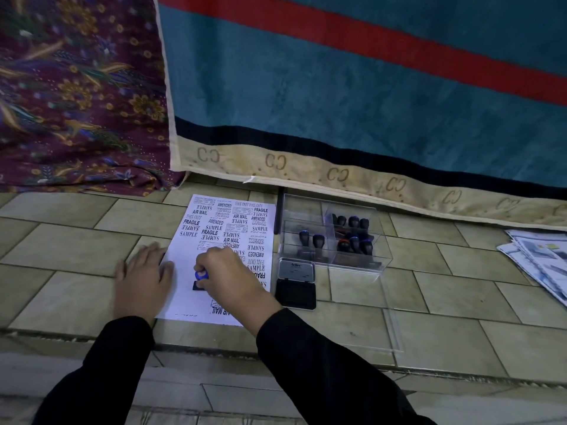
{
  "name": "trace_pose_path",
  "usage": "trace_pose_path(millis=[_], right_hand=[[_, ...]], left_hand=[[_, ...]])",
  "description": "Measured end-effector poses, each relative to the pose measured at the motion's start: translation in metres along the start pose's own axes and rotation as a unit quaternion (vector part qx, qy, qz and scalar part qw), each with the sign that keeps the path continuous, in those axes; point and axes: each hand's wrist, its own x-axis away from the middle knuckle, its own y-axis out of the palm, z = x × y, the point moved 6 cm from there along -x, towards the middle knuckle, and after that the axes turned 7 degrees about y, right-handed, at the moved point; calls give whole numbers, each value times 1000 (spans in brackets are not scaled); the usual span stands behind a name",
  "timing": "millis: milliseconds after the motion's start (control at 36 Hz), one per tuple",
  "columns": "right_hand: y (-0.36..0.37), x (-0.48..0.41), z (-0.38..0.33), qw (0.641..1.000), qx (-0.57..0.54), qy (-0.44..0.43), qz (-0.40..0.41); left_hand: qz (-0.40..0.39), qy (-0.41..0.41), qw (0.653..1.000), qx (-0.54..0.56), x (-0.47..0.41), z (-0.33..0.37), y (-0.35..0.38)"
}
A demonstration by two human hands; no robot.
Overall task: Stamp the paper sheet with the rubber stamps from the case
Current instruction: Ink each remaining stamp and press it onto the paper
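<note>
A white paper sheet [190,246] lies on the tiled floor, covered with many black stamped words. My right hand [233,279] grips a rubber stamp [201,279] with a blue-ringed handle, its base down on the lower middle of the sheet. My left hand [142,279] lies flat, fingers straight, on the sheet's left edge and the tiles. To the right stands a clear plastic case [333,236] with several black-handled stamps upright in its compartments. An open black ink pad [296,285] sits just in front of the case, beside the sheet.
A teal, red-striped cloth [368,87] hangs behind the sheet and case, next to a purple floral cloth [76,87]. The case's clear lid [392,329] lies flat on the tiles at right. Printed papers [540,259] are stacked at the far right. A floor step edge runs below my arms.
</note>
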Motion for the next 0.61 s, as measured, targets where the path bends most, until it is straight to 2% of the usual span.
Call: trace_pose_path(millis=[111, 278, 361, 417, 500, 611], right_hand=[[-4, -3, 1, 1000, -1, 14, 6], [6, 1, -1, 1000, 16, -11, 6], [-1, -4, 6, 999, -31, 9, -2], [-12, -8, 16, 993, -111, 49, -2], [-43, -11, 44, 965, -226, 120, 58], [-94, -8, 87, 933, -278, 162, 162]], left_hand=[[1, 4, 1000, -5, -1, 1, 0], [4, 7, 1000, -6, 0, 0, 0], [8, 10, 1000, -2, -1, -2, 1], [12, 13, 1000, 3, -1, -4, 1], [18, 14, 1000, 16, -3, -8, 1], [27, 7, 998, 53, -3, -12, 0]])
